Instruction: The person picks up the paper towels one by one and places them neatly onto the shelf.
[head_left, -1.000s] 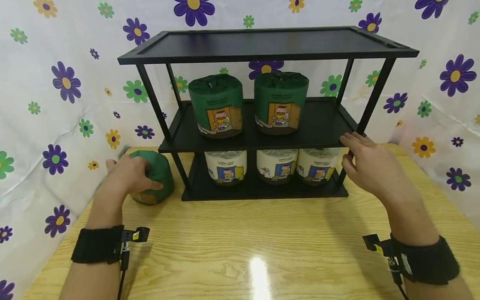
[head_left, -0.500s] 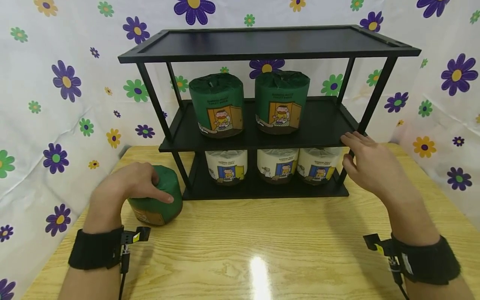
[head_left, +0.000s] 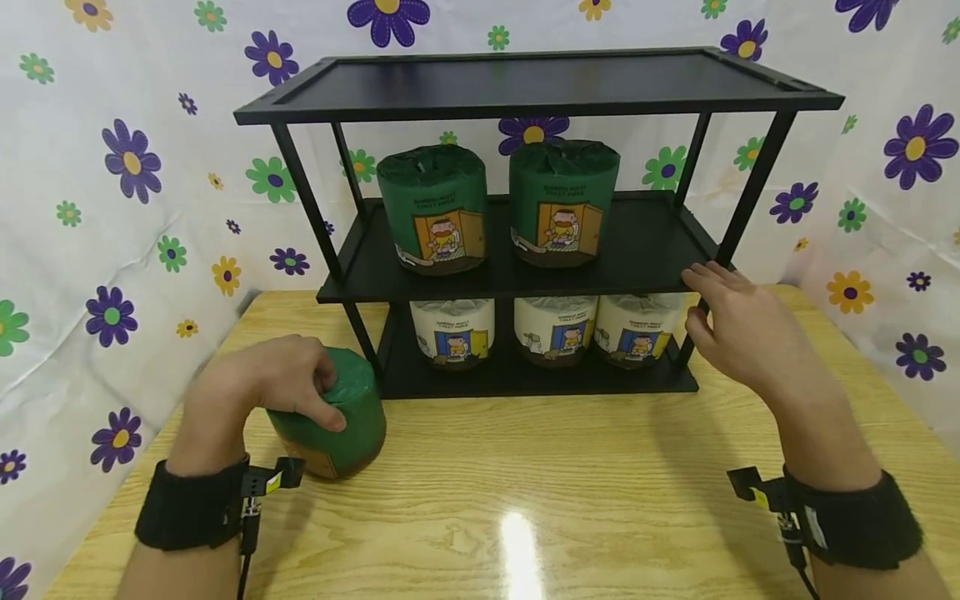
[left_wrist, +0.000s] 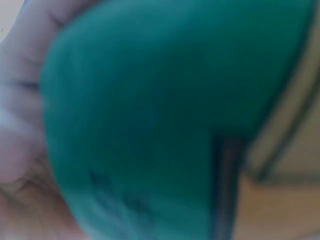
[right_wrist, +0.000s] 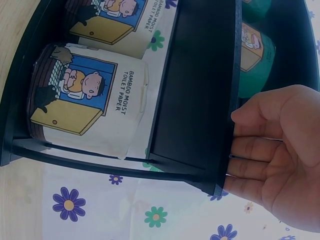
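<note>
My left hand (head_left: 273,379) grips a green-wrapped toilet paper roll (head_left: 356,425) from above, thumb on the near side. The roll tilts a little; whether its base touches the table cannot be told. In the left wrist view its green wrapper (left_wrist: 135,100) fills most of the picture, blurred. My right hand (head_left: 757,337) rests with fairly straight fingers at the right end of the black shelf's middle board (head_left: 645,242). In the right wrist view the fingers (right_wrist: 252,147) touch that board's edge.
Two green toilet paper rolls (head_left: 431,196) stand on the middle board. Several white rolls (head_left: 453,321) occupy the bottom board (head_left: 495,390). The shelf's top board (head_left: 525,83) spans above. A wooden table (head_left: 450,483) lies in front, a flowered cloth (head_left: 172,125) behind.
My left hand has brought the green roll from beside the shelf's left end toward me and slightly right. The right hand stays at the shelf.
</note>
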